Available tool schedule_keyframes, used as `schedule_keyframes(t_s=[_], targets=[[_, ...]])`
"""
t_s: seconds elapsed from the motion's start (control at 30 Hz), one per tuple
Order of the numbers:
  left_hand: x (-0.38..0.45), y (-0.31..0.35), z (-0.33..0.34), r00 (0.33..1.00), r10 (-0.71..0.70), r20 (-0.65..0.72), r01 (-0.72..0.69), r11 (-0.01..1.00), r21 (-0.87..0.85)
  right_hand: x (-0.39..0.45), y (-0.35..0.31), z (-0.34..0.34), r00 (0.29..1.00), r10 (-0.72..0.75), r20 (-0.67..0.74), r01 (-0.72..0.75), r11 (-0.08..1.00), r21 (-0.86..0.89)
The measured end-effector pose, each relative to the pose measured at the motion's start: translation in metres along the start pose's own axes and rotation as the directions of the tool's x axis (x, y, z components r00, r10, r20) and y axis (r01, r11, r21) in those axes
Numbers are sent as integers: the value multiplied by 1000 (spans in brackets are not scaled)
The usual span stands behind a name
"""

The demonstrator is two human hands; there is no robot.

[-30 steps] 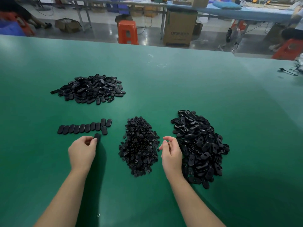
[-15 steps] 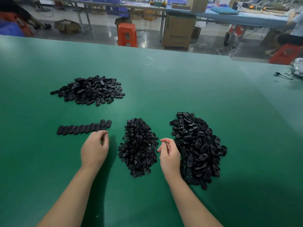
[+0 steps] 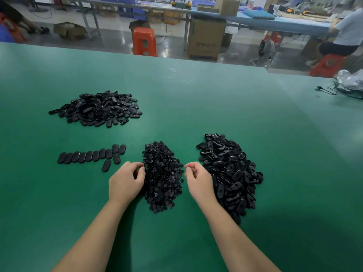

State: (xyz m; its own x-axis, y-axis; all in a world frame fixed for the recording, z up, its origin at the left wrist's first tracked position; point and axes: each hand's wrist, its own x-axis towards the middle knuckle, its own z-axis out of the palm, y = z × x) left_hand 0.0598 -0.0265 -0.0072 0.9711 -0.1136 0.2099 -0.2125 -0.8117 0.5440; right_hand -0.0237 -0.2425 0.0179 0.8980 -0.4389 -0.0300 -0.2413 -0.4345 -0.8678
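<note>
middle pile (image 3: 162,177) sits dead centre on the green table (image 3: 216,99), right between the two hands. it's a long mound of tiny black pieces, glossy and roundish, widest in the middle and tapering toward the near end, with one stray piece (image 3: 182,180) just off its right edge. left hand (image 3: 125,181) is at the pile's left edge, fingers curled in, tips against the pieces; whether it pinches one, can't tell. right hand (image 3: 199,180) hovers just right of the pile, thumb and forefinger close together, and anything between them is too small to make out. beside that hand lies a bigger heap of oval shells (image 3: 231,173). over left, a flat row of ovals (image 3: 88,157), and a far heap (image 3: 98,108) behind it.
</note>
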Motion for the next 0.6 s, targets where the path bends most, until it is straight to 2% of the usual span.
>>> schedule_keyframes(t_s=[0.03, 0.1, 0.2, 0.3, 0.43, 0.6], targets=[[0, 0, 0, 1000, -4, -3, 4, 1000, -4, 6, -1, -8, 999, -51, 6, 52, 985, -163], [-1, 0, 1, 1000, -13, -4, 13, 1000, -4, 18, -2, -25, 994, -96, 45, 106, 861, -497], [-1, 0, 0, 1000, -20, -8, 20, 1000, -15, 35, -2, -43, 998, -28, 54, 59, 657, -752], [-1, 0, 1, 1000, -18, -10, 18, 1000, -17, 43, 3, -47, 998, -7, 66, 57, 594, -803], [-1, 0, 0, 1000, -22, -3, 22, 1000, -8, 47, 8, -47, 994, -83, 66, 102, 602, -792], [-1, 0, 0, 999, -32, -4, 32, 999, -35, 47, 8, -44, 958, -235, 162, 272, 579, -769]])
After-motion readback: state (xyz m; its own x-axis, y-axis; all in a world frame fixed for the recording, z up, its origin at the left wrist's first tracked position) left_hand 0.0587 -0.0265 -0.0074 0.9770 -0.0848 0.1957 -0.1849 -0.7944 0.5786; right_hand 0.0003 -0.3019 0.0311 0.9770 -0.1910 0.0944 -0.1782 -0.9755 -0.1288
